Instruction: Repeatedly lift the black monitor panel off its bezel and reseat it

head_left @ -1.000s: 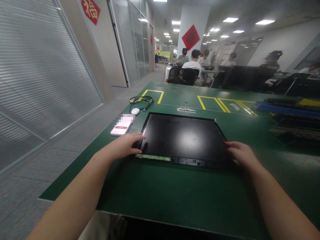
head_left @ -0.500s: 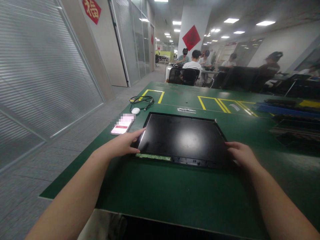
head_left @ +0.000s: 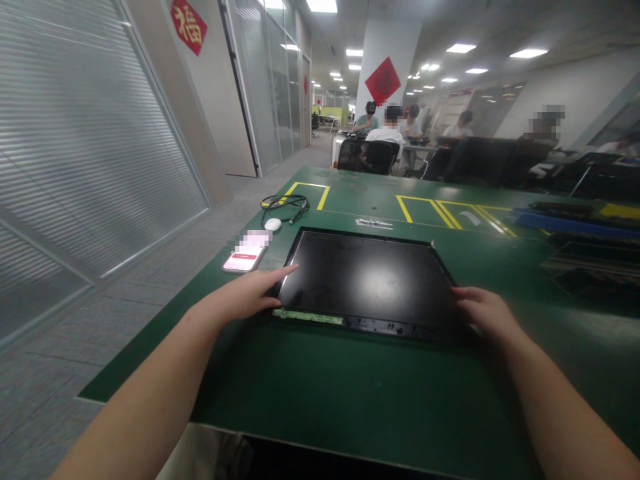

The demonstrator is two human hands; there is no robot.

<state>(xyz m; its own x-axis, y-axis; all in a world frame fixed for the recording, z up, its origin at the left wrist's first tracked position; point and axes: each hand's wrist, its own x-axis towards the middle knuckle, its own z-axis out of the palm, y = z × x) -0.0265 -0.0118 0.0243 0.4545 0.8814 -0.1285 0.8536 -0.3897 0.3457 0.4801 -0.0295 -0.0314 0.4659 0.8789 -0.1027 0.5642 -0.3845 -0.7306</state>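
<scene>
A flat black LCD screen panel (head_left: 370, 273) lies face up on the green table (head_left: 330, 380), its glossy face reflecting a bright patch. Along its near edge runs a green circuit strip (head_left: 307, 317). My left hand (head_left: 250, 293) grips the panel's left side, thumb at the near corner and index finger stretched over the frame. On the opposite side, my right hand (head_left: 485, 310) is closed on the right edge, its fingertips partly hidden. Left of the panel rest a lit phone (head_left: 244, 257) and a white oval object (head_left: 273, 225), perhaps a mouse.
Behind the phone lies a coiled black cable (head_left: 285, 203). Yellow tape marks (head_left: 430, 199) line the table's far part, near a small whitish strip (head_left: 374, 223). Dark flat panels and a blue item (head_left: 545, 220) are stacked at right. Several people sit beyond, near a black chair (head_left: 370, 155).
My left index finger has slid slightly further over the panel's frame. The whole view has shifted down a little; the panel and my right hand keep their places.
</scene>
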